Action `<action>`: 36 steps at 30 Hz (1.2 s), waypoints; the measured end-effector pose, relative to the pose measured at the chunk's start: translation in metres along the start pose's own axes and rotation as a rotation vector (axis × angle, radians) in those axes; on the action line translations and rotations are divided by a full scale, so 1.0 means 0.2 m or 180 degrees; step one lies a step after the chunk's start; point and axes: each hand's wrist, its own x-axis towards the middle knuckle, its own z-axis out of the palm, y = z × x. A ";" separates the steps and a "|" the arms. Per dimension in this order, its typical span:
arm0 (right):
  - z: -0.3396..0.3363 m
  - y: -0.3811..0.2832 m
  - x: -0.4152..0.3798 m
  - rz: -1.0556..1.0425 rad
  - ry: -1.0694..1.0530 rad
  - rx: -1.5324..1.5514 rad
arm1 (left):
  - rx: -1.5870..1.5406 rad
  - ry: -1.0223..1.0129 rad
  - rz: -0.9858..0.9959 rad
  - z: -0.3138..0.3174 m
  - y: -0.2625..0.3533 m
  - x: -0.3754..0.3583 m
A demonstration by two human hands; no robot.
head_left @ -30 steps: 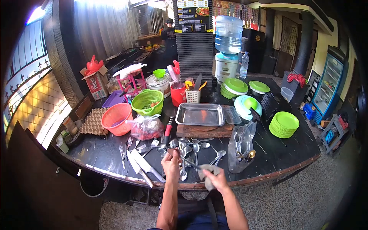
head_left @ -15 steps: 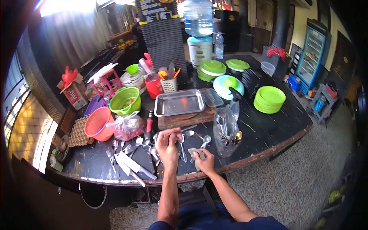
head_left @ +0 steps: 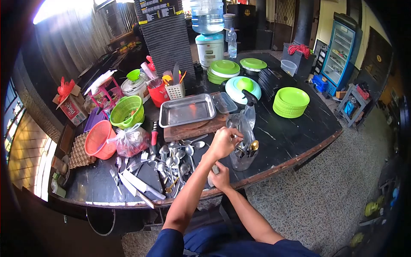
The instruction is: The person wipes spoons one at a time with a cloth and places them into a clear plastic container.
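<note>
Dark and edged with chipped brown wood, the desk (head_left: 295,137) is filling the middle of the room. Over its near edge the right hand (head_left: 221,176) is gripping a greyish cloth (head_left: 211,179), fingers folding round it. Just beyond, the left hand (head_left: 224,143) is hanging at the left side of a clear container (head_left: 242,163), its fingers bending over the cutlery inside; whether they are pinching a piece, I am not able to tell. One gold-coloured spoon (head_left: 255,145) is standing in the same container, bowl upward.

To the left of the hands, a loose heap of spoons (head_left: 169,161) is lying on the desk, with two white-handled knives (head_left: 135,180) lying side by side next to it and a few forks (head_left: 114,177) lying further left. Behind the heap, a metal tray (head_left: 188,112) is resting on a wooden board (head_left: 188,132), while a knotted plastic bag (head_left: 132,144), a red basin (head_left: 96,142) and a green basket (head_left: 121,116) are sitting together on the left. Well apart on the right, a stack of green plates (head_left: 291,105) is standing.

Farther off, a water dispenser (head_left: 210,52) is holding up a large blue bottle (head_left: 207,18), and across the patterned floor (head_left: 295,188) a glass-fronted fridge (head_left: 341,51) is standing.
</note>
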 end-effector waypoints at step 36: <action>-0.01 -0.01 -0.01 0.0533 0.0742 0.0531 | 0.0726 0.0923 -0.2162 0.20 -0.69 -0.45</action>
